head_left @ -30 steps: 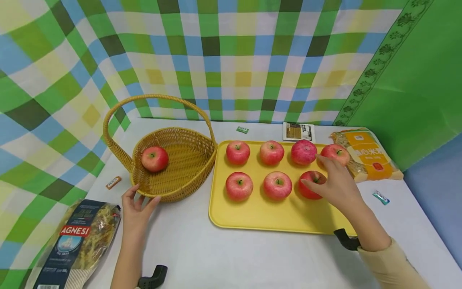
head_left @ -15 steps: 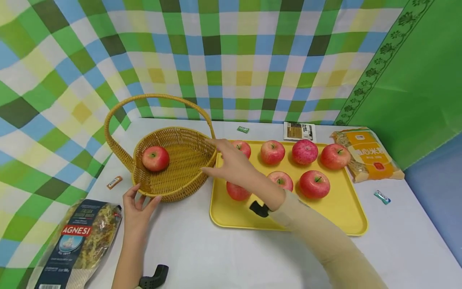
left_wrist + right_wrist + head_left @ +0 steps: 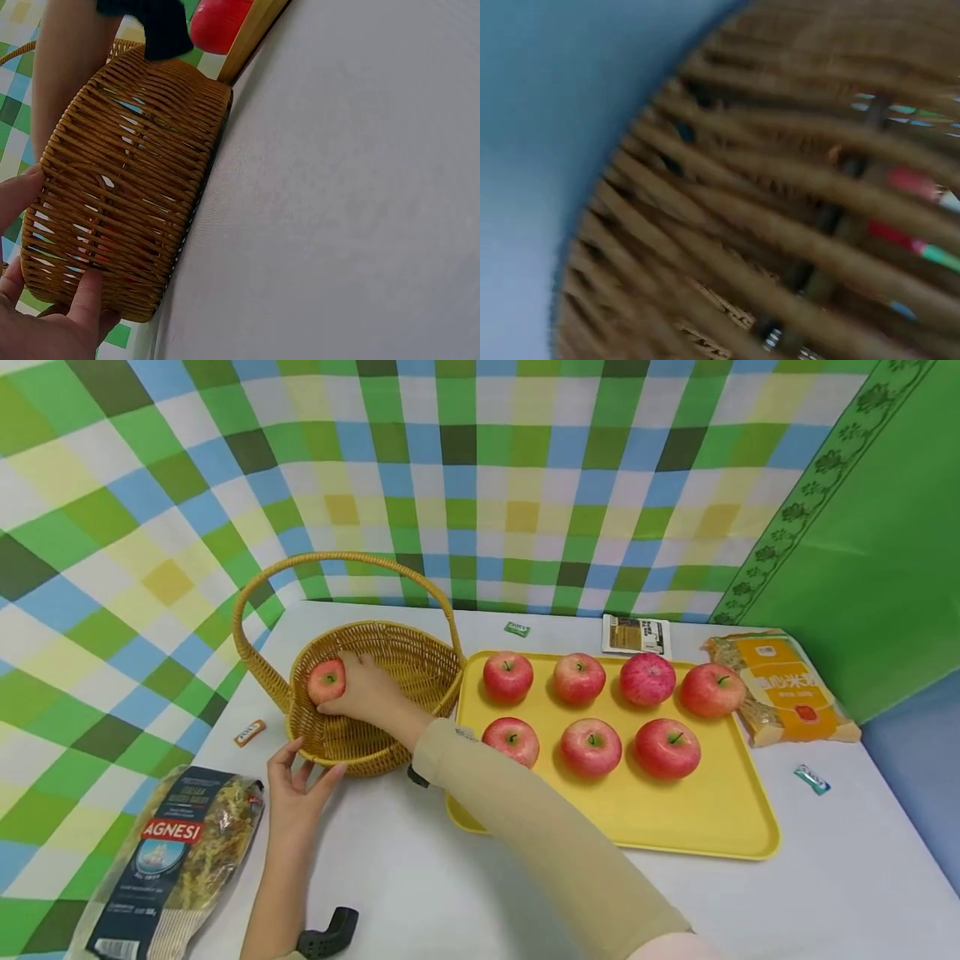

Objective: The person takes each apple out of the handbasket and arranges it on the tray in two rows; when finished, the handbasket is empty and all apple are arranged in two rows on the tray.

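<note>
A golden wicker basket (image 3: 352, 752) with a tall arched handle stands at the left on the white table. Inside it, at the left end, sits a red apple (image 3: 324, 680), which my right hand (image 3: 367, 689) grips with fingers over its top and thumb at the near side. At the basket's front rim my left hand (image 3: 296, 793) holds on; in the left wrist view its fingertips (image 3: 88, 296) press against the woven wall. Blurred basket weave (image 3: 727, 225) fills most of the right wrist view, and the hand itself is hidden there.
Beside the basket lies a yellow tray (image 3: 705, 818) with several apples (image 3: 591, 747) in two rows, one of them a darker pink fruit (image 3: 647, 679). An AGNESI pasta bag (image 3: 165, 860), an orange-labelled food packet (image 3: 783, 689), a white sachet (image 3: 636, 635) and small wrapped sweets (image 3: 250, 732) lie around.
My right hand has swept left from the tray's right side into the basket and now grips the apple there. The left hand has stayed at the basket rim.
</note>
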The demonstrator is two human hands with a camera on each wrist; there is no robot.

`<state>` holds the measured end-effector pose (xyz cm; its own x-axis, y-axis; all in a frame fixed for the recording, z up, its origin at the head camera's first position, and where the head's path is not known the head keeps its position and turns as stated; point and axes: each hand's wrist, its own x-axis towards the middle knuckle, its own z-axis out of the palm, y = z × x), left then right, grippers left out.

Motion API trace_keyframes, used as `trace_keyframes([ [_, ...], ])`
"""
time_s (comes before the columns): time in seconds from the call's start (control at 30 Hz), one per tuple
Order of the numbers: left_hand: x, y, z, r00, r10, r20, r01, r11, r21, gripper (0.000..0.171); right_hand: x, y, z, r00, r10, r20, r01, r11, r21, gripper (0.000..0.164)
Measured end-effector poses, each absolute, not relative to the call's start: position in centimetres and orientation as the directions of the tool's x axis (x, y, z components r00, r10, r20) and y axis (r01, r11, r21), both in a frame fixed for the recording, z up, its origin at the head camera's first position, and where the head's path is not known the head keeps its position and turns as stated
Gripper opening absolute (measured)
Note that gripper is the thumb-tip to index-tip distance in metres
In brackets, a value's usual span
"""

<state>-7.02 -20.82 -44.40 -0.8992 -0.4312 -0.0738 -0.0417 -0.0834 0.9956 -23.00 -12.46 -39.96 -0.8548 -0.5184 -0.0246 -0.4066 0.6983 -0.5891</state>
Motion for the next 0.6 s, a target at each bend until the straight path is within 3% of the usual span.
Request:
trace_keyframes([
  [0.17, -7.0, -20.2, -44.6, -0.903, -0.424, -0.076, -0.039, -0.097, 0.995, 0.067, -23.8, -12.9, -40.6, -0.872, -0.487, -0.058, -0.367, 0.726, -0.581, 0.088],
  [0.37, -7.0, -20.1, -44.7, -0.902, -0.426, -0.068, -0.017, -0.122, 0.992, 0.066, -23.7, -12.1, -40.4, -0.869, -0.494, 0.001, -0.401, 0.704, -0.586, 0.076],
  [0.6, -6.9, -20.8, -44.4, -0.901, -0.423, -0.095, -0.063, -0.088, 0.994, 0.07, -21.4, -7.6, -35.8, -0.791, -0.598, 0.127, -0.544, 0.593, -0.594, 0.081],
])
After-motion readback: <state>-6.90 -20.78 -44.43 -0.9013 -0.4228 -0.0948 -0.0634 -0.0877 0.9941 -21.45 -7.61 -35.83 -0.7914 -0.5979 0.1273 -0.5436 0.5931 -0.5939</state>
